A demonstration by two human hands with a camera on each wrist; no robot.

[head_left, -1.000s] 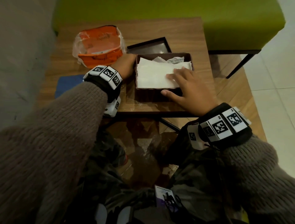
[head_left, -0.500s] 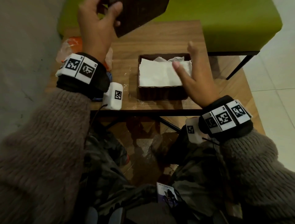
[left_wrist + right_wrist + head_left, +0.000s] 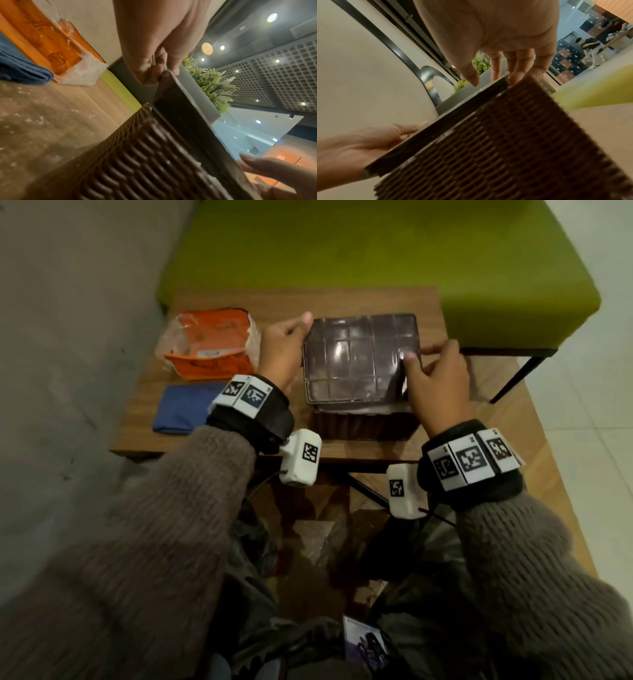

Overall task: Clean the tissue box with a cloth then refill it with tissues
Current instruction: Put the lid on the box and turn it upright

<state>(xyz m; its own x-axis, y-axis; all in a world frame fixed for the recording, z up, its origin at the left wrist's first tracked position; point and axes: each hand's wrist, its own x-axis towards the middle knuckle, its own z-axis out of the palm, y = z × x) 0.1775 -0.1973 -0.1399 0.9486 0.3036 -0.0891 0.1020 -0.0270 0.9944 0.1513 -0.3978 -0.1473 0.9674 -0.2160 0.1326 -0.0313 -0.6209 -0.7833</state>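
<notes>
Now both hands (image 3: 359, 361) on glossy gridded lid (image 3: 359, 356), ribbed brown box (image 3: 363, 424) beneath

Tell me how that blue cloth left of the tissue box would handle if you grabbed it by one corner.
The blue cloth lies folded flat with soft rounded edges in the left wrist view, so it probably goes limp and unfolds when lifted by a corner. It looks thin, so likely light. Pushed across the wooden table, it would probably bunch rather than slide whole.
</notes>
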